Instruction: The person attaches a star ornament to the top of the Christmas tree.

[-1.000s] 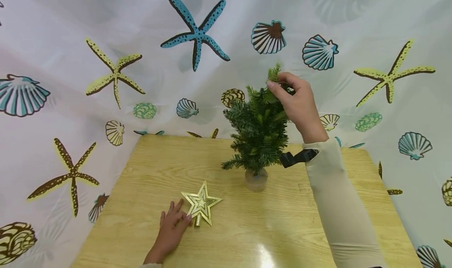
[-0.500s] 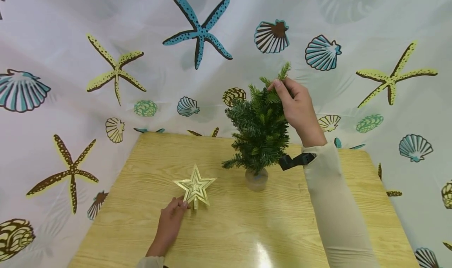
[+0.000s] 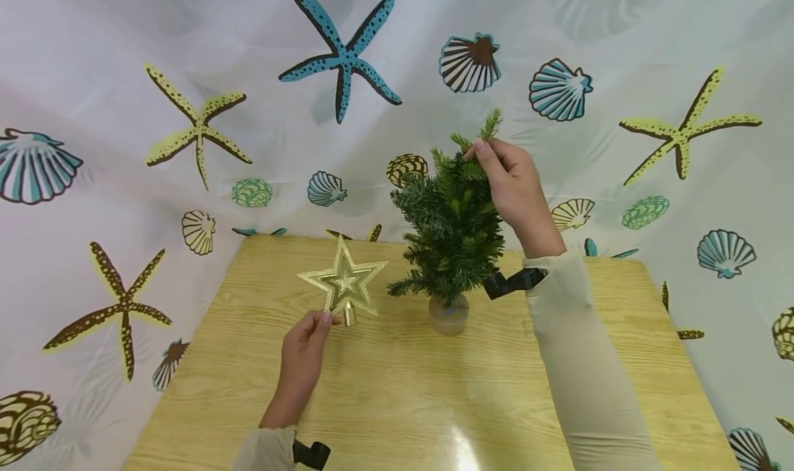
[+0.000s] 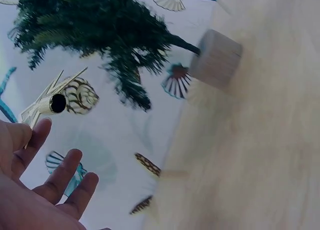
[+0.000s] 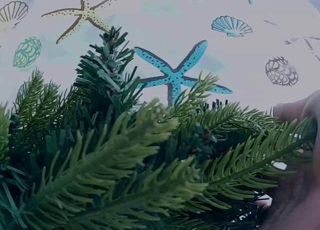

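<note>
A gold star tree topper (image 3: pixel 344 278) is held above the table by my left hand (image 3: pixel 304 350), which pinches one lower point between thumb and index finger. In the left wrist view the topper (image 4: pixel 49 103) appears edge-on, its hollow round socket facing the camera, while the other fingers are spread. My right hand (image 3: pixel 511 178) pinches a sprig near the top of a small artificial Christmas tree (image 3: pixel 455 229). Seen from the right wrist, green branches (image 5: pixel 150 155) fill the foreground and the hand (image 5: pixel 297 175) shows only partly at the right edge.
The tree stands upright on a round pale base (image 3: pixel 449 316) on the wood-grain table (image 3: pixel 397 388). A white curtain (image 3: pixel 260 36) printed with starfish and shells hangs behind and at both sides of the table.
My left hand has picked the star topper up from the table and moved it forward and up. The right hand has shifted slightly down at the treetop, still among its upper sprigs.
</note>
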A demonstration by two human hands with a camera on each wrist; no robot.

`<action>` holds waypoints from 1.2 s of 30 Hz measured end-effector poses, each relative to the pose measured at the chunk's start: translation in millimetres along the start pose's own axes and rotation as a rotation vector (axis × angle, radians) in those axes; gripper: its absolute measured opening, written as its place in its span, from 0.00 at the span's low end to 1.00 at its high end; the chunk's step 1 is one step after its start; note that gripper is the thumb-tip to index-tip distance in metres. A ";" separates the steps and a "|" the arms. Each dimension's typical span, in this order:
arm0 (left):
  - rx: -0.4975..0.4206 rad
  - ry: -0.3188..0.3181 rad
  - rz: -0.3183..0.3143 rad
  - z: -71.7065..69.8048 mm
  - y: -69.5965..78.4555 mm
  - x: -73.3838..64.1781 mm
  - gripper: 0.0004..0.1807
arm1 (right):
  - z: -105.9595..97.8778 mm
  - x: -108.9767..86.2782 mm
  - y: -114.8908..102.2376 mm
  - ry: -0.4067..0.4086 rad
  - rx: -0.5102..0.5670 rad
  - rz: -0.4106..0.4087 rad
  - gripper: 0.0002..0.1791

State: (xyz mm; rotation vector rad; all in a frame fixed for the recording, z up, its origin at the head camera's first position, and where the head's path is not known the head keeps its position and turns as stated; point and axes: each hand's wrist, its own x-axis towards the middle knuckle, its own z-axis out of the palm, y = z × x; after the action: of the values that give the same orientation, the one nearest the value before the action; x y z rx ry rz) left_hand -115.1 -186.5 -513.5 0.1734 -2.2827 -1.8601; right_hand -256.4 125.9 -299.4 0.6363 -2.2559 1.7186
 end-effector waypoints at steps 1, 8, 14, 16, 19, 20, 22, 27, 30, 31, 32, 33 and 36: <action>-0.018 0.002 0.005 1.2 5.7 1.6 0.23 | 0.1 0.2 0.0 0.002 0.001 -0.002 0.22; -0.063 0.022 0.085 10.2 41.3 17.4 0.23 | 0.2 0.5 2.7 0.022 -0.009 -0.029 0.22; -0.164 0.075 0.142 20.6 67.6 36.2 0.21 | 0.5 -0.3 5.0 0.013 -0.013 -0.049 0.22; -0.197 0.077 0.154 24.4 76.7 41.0 0.21 | 0.4 -0.5 5.3 0.015 -0.014 -0.046 0.22; -0.229 0.080 0.176 29.6 89.2 48.1 0.21 | 0.6 -0.5 5.0 0.020 -0.019 -0.048 0.21; -0.232 0.082 0.187 31.1 92.8 50.5 0.21 | 0.8 -0.2 4.8 0.021 -0.021 -0.051 0.21; -0.235 0.090 0.208 33.4 99.6 54.5 0.20 | 1.2 0.2 4.5 0.019 -0.019 -0.054 0.21; -0.260 0.089 0.259 36.3 112.6 62.0 0.20 | 1.5 1.4 4.6 0.017 -0.013 -0.068 0.21; -0.280 0.090 0.276 37.1 117.8 64.4 0.20 | 1.2 1.4 4.2 0.016 -0.009 -0.072 0.21; -0.284 0.090 0.283 37.4 119.2 65.1 0.20 | 1.1 1.2 3.8 0.018 -0.010 -0.072 0.21; -0.290 0.089 0.290 37.8 120.7 66.0 0.20 | 0.8 0.9 3.5 0.018 -0.009 -0.073 0.20; -0.289 0.087 0.295 38.3 122.1 66.8 0.20 | 0.6 0.9 3.3 0.018 -0.013 -0.074 0.20; -0.285 0.079 0.308 40.5 127.6 69.2 0.20 | -0.2 0.8 3.3 0.023 -0.019 -0.076 0.20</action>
State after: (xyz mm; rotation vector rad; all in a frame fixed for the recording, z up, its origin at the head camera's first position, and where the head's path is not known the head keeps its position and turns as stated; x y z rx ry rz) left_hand -187.7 -136.2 -391.4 -0.1363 -1.8430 -1.9426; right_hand -258.6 126.7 -301.8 0.6859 -2.2006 1.6580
